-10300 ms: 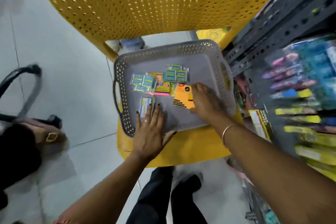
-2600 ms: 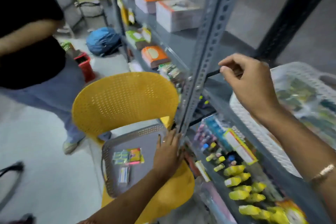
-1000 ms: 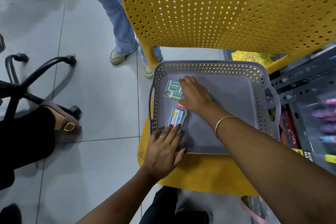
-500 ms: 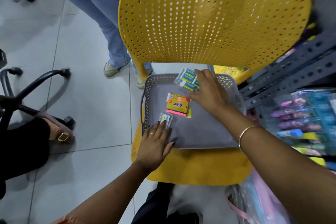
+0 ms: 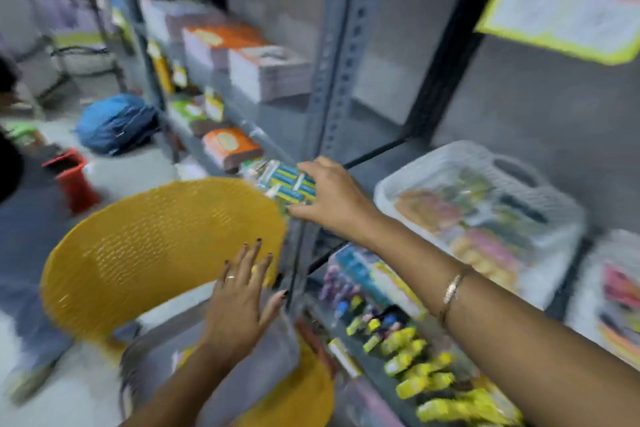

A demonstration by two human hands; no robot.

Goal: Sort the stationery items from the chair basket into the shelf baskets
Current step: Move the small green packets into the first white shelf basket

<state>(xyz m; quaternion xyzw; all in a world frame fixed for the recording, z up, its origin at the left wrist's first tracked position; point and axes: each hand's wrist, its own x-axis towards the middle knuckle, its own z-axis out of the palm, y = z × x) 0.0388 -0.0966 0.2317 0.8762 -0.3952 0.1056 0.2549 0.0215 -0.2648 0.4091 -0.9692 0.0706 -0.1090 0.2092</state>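
My right hand [image 5: 332, 199] holds a clear pack of blue and yellow erasers [image 5: 289, 184] in the air, beside the grey shelf upright and left of the white shelf basket [image 5: 408, 180], which holds several coloured packets. My left hand [image 5: 239, 302] hovers with fingers spread over the grey chair basket [image 5: 263, 367] on the yellow chair [image 5: 156, 246]. A few small packets remain in the grey basket, mostly hidden by my left arm. The picture is blurred by motion.
A grey metal shelf post [image 5: 336, 80] stands between the chair and the shelf baskets. A second white basket [image 5: 595, 288] sits at the far right. Highlighters and pens [image 5: 408, 350] fill the shelf below. Notebook stacks [image 5: 263, 73] lie further left. A blue bag [image 5: 114, 125] and red bin [image 5: 74, 180] are on the floor.
My right hand has lifted the eraser pack out of the grey basket and up to shelf height. My view has swung from the chair seat up to the shelves. My left hand has lifted off the basket.
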